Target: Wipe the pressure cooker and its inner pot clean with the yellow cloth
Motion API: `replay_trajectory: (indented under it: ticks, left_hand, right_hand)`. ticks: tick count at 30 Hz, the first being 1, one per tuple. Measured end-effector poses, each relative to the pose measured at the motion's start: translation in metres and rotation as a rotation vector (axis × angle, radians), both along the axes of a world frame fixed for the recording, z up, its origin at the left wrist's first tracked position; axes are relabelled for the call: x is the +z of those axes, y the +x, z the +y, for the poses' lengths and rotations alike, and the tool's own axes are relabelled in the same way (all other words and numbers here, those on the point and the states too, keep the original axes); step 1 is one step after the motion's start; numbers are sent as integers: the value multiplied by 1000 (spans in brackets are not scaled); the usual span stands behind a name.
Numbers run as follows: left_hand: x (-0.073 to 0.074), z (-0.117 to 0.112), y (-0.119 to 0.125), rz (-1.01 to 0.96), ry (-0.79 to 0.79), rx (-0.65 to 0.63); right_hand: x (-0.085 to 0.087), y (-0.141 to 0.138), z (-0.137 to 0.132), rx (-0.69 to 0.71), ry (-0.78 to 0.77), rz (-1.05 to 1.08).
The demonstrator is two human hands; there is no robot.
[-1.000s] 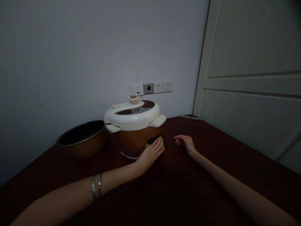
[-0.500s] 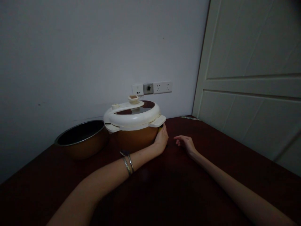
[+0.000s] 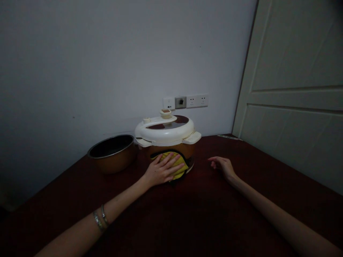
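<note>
A brown-orange electric pressure cooker [image 3: 171,134] with a white lid and a knob on top stands on the dark red table near the wall. My left hand [image 3: 163,169] presses a yellow cloth [image 3: 179,165] with a black edge against the front of the cooker's body, fingers spread over it. To the right of the cooker, my right hand [image 3: 221,165] is over the table, apart from the cooker. Its fingers are loosely bent with nothing seen in them.
A brown inner pot [image 3: 114,157] with a dark inside sits left of the cooker. Wall sockets [image 3: 197,101] are behind the cooker. A thin strip [image 3: 229,137] lies at the table's back edge, near a pale panelled door [image 3: 289,100] on the right.
My left hand has moved from the cooker's right side round to its front, bringing the yellow cloth into full view. The camera has turned slightly left. My right hand keeps much the same pose.
</note>
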State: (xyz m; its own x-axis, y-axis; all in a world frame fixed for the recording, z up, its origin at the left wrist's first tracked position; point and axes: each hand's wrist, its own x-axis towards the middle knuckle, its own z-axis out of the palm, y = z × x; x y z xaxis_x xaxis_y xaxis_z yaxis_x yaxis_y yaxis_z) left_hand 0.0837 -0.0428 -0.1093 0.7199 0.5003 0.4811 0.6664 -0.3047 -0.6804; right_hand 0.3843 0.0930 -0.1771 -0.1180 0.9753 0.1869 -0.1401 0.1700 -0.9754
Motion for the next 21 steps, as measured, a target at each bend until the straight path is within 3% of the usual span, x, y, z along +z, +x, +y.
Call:
replay_trajectory:
  ticks: [4, 7, 15, 18, 21]
  left_hand:
    - [-11, -3, -32, -25, 38, -5]
    - [-9, -5, -39, -52, 62, 4]
    - [38, 3, 10, -100, 75, 54]
    - [33, 7, 25, -73, 47, 34]
    - [13, 8, 33, 11, -25, -33]
  right_hand:
    - [0, 0, 0, -9, -7, -17]
    - [0, -1, 0, -8, -4, -35]
    - [1, -1, 1, -10, 15, -63]
    - [0, 0, 1, -9, 19, -68]
    - [-1, 0, 2, 3, 22, -76]
